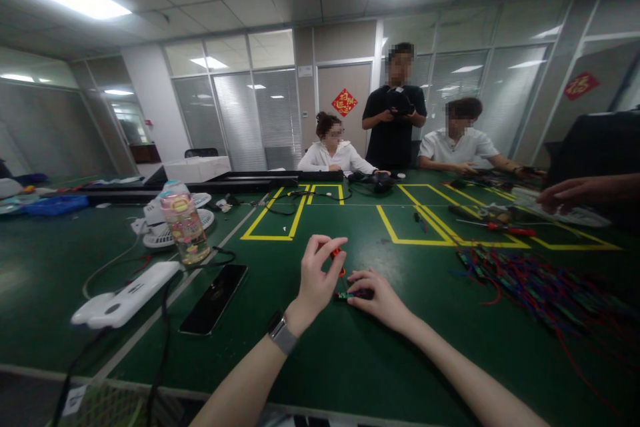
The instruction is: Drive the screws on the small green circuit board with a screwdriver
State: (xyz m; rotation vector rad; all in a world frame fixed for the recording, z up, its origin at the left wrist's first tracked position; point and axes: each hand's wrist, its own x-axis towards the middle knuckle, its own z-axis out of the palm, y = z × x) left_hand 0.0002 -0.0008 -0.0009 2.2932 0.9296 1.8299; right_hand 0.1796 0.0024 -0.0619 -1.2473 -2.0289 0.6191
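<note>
**Two hands on a small part at the middle of the green table**

From the head camera we saw our left hand (pixel 317 273) raised just above the green table (pixel 350 360), its thumb and fingers pinched around a small orange piece (pixel 336 253). A watch (pixel 283 335) sat on that wrist. Our right hand (pixel 376 293) lay flat and low on the table, just to the right of the left one, its fingertips pressing down on a small dark part (pixel 347 295) with a bit of green showing. That part lay between the two hands, directly beneath the left hand's fingers and touching the right hand's fingertips. Whether the orange piece was joined to it we could not tell.

To the left lay a black phone (pixel 214 298), a white device (pixel 125 295) and a clear bottle (pixel 184 221) standing upright. To the right a heap of red and blue wires (pixel 525 280) spread over the table, well apart from our hands. Yellow tape lines (pixel 395 233) marked boxes farther back. Another person's hand (pixel 570 195) reached in from the right edge. Three people (pixel 395 113) were at the far side, two seated and one standing.
</note>
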